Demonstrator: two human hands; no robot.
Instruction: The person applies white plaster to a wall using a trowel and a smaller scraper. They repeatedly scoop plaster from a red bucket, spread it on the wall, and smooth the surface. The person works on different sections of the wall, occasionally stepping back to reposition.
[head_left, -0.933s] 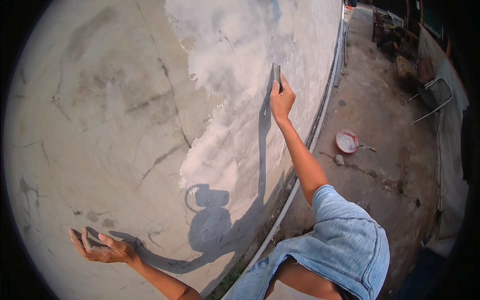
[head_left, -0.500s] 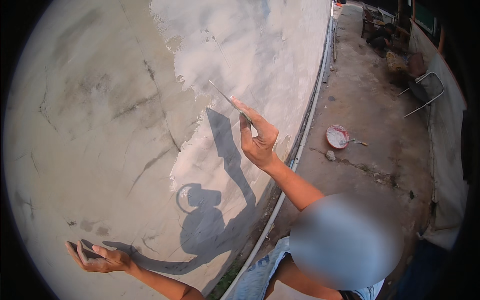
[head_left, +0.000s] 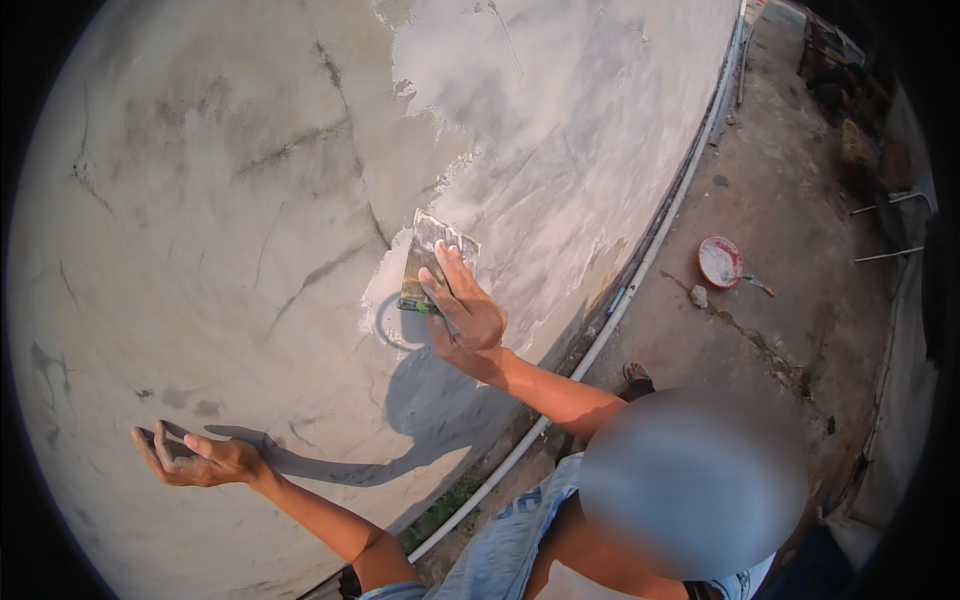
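A large pale wall [head_left: 220, 260] fills the left and middle, with cracks and a rough-edged coat of white plaster [head_left: 555, 130] over its upper right part. My right hand [head_left: 465, 310] grips a flat, stained scraper blade [head_left: 435, 230], fingers spread along its face, at the lower edge of the white coat; whether the blade touches the wall is unclear. My left hand [head_left: 200, 460] is at the lower left, palm up with fingers curled loosely apart and smeared pale, holding nothing, close to or against the wall. My shadow falls on the wall between my hands.
A white pipe [head_left: 650, 250] runs along the wall's foot, beside weeds [head_left: 455, 500]. On the concrete ground [head_left: 775, 200] are a red bowl [head_left: 738, 258] of white paste, a brush [head_left: 762, 285], a stone [head_left: 698, 296] and my sandalled foot [head_left: 637, 374]. Metal-framed furniture [head_left: 890, 198] and dark clutter stand right.
My right hand has come down and leftward with the scraper from higher on the white coat, turning its face into view. My left hand has shifted slightly up in the picture as the view moved.
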